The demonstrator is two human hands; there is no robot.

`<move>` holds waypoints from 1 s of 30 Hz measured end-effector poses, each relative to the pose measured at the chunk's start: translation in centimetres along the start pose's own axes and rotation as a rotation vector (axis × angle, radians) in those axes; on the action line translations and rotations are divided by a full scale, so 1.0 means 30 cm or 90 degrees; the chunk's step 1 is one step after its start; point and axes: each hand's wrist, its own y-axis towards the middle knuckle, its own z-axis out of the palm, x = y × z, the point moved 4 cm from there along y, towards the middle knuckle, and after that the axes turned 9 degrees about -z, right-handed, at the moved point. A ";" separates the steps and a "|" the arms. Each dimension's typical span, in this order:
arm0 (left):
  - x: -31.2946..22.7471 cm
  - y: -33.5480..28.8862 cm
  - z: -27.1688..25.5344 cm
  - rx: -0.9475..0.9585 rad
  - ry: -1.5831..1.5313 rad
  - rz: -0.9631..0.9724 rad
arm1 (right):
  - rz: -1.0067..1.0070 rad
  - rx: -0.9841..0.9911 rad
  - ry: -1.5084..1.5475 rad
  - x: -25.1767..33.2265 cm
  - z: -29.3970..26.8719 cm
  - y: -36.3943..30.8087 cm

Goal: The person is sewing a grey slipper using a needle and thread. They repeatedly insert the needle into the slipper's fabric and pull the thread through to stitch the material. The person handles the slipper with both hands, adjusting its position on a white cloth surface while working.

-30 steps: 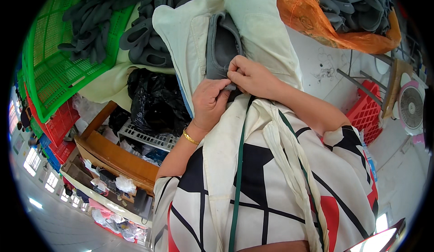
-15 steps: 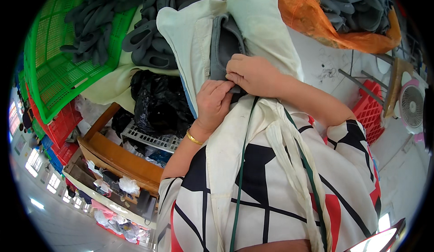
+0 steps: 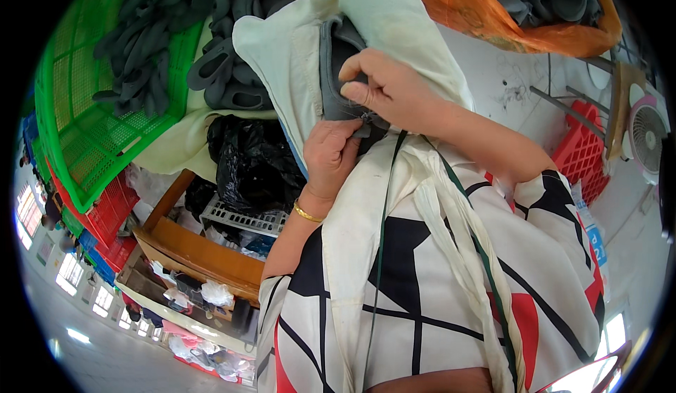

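A dark grey foam shoe (image 3: pixel 329 76) lies lengthwise on the pale cloth apron (image 3: pixel 289 48) over my lap, its opening upward. At its near end, my left hand (image 3: pixel 329 155) pinches the shoe's edge between thumb and fingers. A gold bracelet circles that wrist. My right hand (image 3: pixel 394 90) hovers just above the shoe, forefinger and thumb curled but apart, and I see nothing held between them. Small light wisps, perhaps thread or trimmings, show on the shoe beside my left fingertips. My hands hide part of the near end.
Many similar grey shoes heap in a green plastic basket (image 3: pixel 70 139) at far left and in an orange sack (image 3: pixel 465 13) at far right. Black plastic bags (image 3: pixel 253 160) and a wooden drawer (image 3: pixel 190 252) are at left. A red crate (image 3: pixel 581 146) and a fan (image 3: pixel 646 136) stand at right.
My right hand has lifted off the shoe's near end, and its thumb and forefinger have parted. My left hand stays pinched there. The view has shifted slightly.
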 end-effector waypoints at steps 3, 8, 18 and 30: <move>-0.007 -0.001 -0.005 -0.005 0.021 0.005 | -0.017 0.089 -0.067 -0.014 -0.004 -0.001; -0.013 -0.003 -0.001 -0.019 0.035 0.019 | -0.049 0.242 -0.150 -0.037 0.046 -0.029; 0.022 -0.008 0.019 0.003 0.040 0.030 | -0.078 0.071 0.005 -0.008 0.123 0.072; 0.006 0.026 -0.019 0.064 0.028 -0.055 | 0.289 0.072 0.584 0.041 0.002 0.112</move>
